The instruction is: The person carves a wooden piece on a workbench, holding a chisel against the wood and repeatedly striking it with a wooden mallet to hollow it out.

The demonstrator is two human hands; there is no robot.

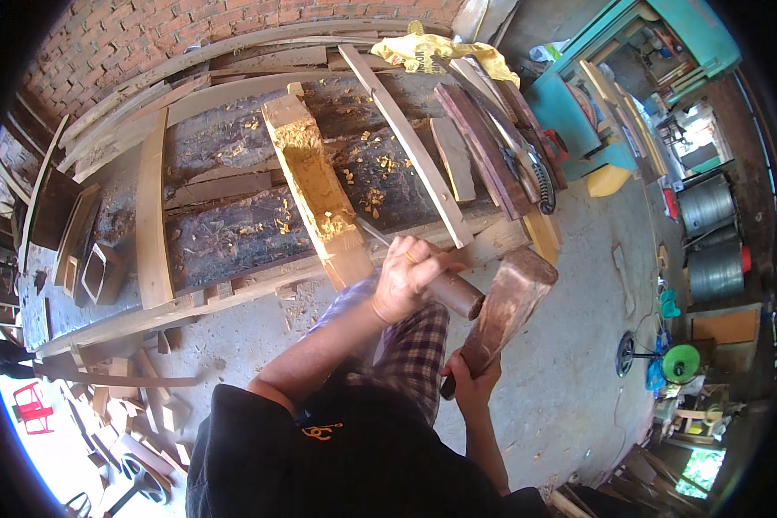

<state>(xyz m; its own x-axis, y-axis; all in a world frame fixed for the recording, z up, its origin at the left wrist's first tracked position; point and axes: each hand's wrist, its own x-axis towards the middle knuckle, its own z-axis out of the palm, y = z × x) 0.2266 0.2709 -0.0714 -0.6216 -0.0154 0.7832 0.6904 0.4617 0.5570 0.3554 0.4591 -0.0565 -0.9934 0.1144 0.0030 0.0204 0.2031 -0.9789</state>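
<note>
My left hand is wrapped round a chisel, with its brown wooden handle sticking out to the right. The thin blade points left toward the near end of a hollowed timber block. Whether the blade's tip touches the wood I cannot tell. A long, rough trough runs down the block, with loose chips lying in it. In my right hand is a heavy wooden mallet, gripped low by its handle. The mallet's head stands just right of the chisel handle's end, a little apart from it.
The block lies across a dark plank workbench strewn with chips. A long pale batten and reddish boards lie to its right. Wooden offcuts cover the floor at left. A green fan stands at right.
</note>
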